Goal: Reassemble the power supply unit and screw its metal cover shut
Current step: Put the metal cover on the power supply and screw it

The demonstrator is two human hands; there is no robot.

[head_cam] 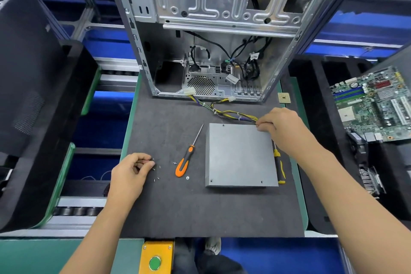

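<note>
- The power supply unit (241, 154) lies flat on the worktop (178, 207), metal cover up, cable bundle (233, 114) leaving its far right corner.
- My right hand (280, 128) rests at that corner, fingers pinching what seems a screw.
- My left hand (133, 171) pinches among loose screws (155, 173), well left of the unit.
- The orange screwdriver (185, 161) lies between my hands, tip pointing away, nearer my left.

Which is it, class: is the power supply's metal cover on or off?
On: the grey cover sits flush over the power supply, hiding its insides; whether its screws are in, cannot tell.
</note>
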